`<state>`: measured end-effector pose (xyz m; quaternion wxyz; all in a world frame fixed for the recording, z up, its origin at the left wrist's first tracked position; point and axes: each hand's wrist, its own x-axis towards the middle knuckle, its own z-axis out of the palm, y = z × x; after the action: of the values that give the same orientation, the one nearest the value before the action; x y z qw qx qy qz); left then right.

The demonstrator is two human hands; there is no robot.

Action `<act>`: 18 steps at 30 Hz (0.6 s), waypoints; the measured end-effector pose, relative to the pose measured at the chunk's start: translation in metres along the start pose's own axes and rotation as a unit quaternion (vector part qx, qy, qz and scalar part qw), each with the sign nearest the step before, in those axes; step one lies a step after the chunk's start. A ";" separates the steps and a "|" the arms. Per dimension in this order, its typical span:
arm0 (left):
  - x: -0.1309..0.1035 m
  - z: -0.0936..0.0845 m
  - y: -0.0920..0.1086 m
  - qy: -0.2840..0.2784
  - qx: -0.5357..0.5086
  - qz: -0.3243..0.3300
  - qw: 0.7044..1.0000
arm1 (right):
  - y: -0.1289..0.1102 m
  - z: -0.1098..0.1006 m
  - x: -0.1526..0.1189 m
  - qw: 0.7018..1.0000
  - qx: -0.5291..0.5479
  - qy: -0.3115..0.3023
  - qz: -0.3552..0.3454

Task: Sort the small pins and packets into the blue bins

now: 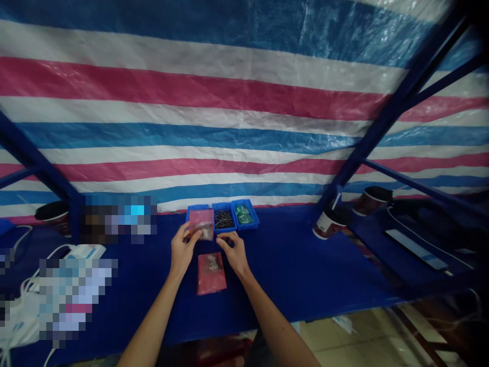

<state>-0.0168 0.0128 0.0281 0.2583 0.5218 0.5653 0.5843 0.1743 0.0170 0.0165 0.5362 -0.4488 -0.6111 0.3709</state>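
My left hand [184, 245] pinches a small pinkish-red bag [201, 223] and holds it up in front of the leftmost blue bin [195, 207]. Just right of the bag is my right hand [234, 248], its thumb and forefinger brought together near the middle blue bin [224, 231], which holds dark screw-like pieces. Whatever may be between those fingertips is too small to name. The right blue bin [252, 225] contains green and white pieces. Between my forearms, another pinkish-red bag [212, 285] lies flat on the blue table [290, 275], with small pieces visible inside.
A dark red cup [327, 224] stands right of the bins, with a second cup [369, 200] behind it. A phone-like slab [416, 248] lies farther right. White cables and a power strip [89, 251] lie at left. Blue metal posts [355, 153] flank the table before a striped tarp.
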 end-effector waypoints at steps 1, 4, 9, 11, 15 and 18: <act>0.009 -0.003 0.002 0.024 0.025 0.012 0.999 | 0.000 -0.001 0.000 1.000 -0.005 0.019 0.006; 0.038 -0.011 0.006 0.044 0.146 0.035 0.988 | 0.001 -0.004 -0.001 0.998 -0.016 0.057 0.020; 0.061 -0.003 0.002 -0.040 0.413 0.053 0.908 | 0.002 -0.005 -0.001 0.998 -0.028 0.048 0.034; 0.062 0.003 -0.001 -0.072 0.484 0.075 0.869 | 0.002 -0.005 -0.001 0.998 -0.034 0.045 0.031; 0.064 0.002 0.000 -0.130 0.526 0.116 0.832 | 0.002 -0.005 -0.001 0.997 -0.048 0.045 0.027; 0.067 -0.005 0.008 -0.146 0.520 0.129 0.832 | 0.001 -0.006 -0.001 0.998 -0.030 0.041 0.032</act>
<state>-0.0409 0.0692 0.0576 -0.0492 0.7264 0.6692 0.1488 0.1807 0.0166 0.0166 0.5347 -0.4988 -0.5852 0.3505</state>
